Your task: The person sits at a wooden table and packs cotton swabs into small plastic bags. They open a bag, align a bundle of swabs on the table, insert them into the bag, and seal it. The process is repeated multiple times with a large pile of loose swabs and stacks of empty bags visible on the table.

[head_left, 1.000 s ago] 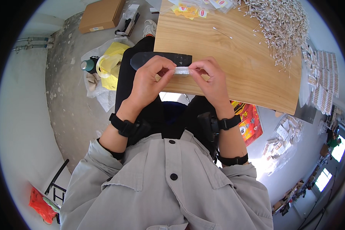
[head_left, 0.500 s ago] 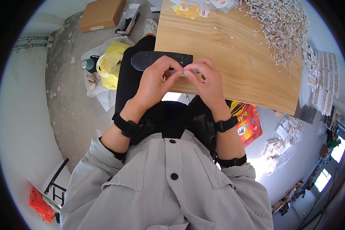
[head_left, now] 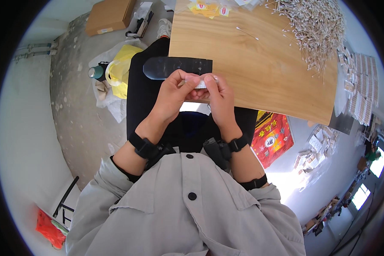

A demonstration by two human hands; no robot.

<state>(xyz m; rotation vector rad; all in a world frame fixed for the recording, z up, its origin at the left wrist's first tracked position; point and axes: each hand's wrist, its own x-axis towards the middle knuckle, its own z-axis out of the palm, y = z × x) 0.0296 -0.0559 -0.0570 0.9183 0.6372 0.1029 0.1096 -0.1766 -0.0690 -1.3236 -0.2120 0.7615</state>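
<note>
My left hand [head_left: 171, 94] and my right hand [head_left: 221, 97] meet over the near edge of the wooden table. Between them they pinch a small clear plastic bag [head_left: 202, 84] with white, bumpy contents that look like cotton swab tips. Both thumbs press on it from above, while the other fingers curl beneath and are partly hidden. Just beyond my left fingers lies a dark rounded board [head_left: 170, 67], sticking out past the table's left edge. A loose cotton swab [head_left: 247, 33] rests farther back on the wood.
Cotton swabs [head_left: 315, 30] form a large pile at the table's far right. Small yellow labels [head_left: 209, 9] and clear bags lie along the back. Packed bundles [head_left: 363, 85] stand beyond the right edge. A yellow bag [head_left: 120, 68] and a cardboard box [head_left: 111, 16] sit on the left floor.
My hands have come slightly nearer to me and rolled, so the thumbs now lie on top and more of the bag's white contents shows. The view has shifted a little.
</note>
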